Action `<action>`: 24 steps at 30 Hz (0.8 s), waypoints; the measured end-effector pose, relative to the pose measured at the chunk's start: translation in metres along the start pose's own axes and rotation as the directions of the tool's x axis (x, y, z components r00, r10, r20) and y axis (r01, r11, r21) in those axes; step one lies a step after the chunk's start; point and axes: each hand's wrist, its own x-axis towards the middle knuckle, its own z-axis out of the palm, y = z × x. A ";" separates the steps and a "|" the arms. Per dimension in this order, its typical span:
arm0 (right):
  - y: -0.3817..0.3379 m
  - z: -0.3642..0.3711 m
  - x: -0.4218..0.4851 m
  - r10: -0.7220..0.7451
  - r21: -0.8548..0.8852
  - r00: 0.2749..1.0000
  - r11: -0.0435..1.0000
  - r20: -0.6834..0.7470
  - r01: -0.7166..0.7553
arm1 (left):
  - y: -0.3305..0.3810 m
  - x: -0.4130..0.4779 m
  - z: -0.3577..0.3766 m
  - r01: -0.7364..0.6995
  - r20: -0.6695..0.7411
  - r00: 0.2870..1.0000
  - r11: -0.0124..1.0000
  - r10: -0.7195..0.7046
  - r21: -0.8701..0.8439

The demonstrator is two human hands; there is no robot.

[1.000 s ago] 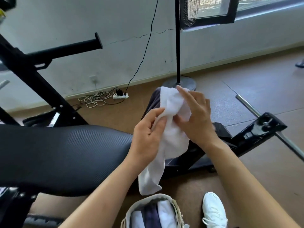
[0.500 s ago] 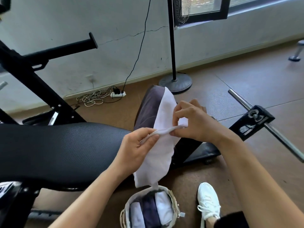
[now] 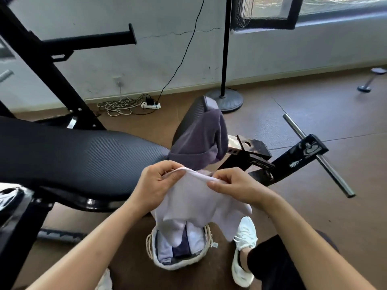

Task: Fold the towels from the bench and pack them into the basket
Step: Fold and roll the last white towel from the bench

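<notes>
Left grip [image 3: 156, 185] and right grip [image 3: 234, 186] each pinch the top edge of a white towel [image 3: 199, 204], which hangs over the basket [image 3: 149, 245] of folded towels [image 3: 165, 251] on the floor [image 3: 314, 206]. A purple towel [image 3: 201, 141] drapes over the end of the black table [image 3: 73, 155].

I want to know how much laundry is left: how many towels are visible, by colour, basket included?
White or pale: 3 (unfolded white towel, plus left pale towel and right pale towel in the basket)
Dark purple: 2 (purple towel on the bench, dark folded towel in the basket)
Total: 5 visible; the basket is partly covered.
</notes>
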 end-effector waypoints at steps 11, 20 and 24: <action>0.017 0.063 -0.048 0.214 -0.183 0.971 0.964 0.109 -0.192 | -0.064 -0.116 -0.025 0.273 -0.003 0.962 0.962 -0.273 -0.019; 0.037 0.118 -0.067 0.417 -0.141 0.889 0.908 0.192 -0.395 | -0.109 -0.183 -0.017 0.463 -0.053 0.880 0.878 -0.472 -0.125; 0.054 0.136 -0.066 0.513 -0.136 0.837 0.858 0.191 -0.495 | -0.105 -0.186 -0.016 0.503 -0.055 0.854 0.849 -0.517 -0.162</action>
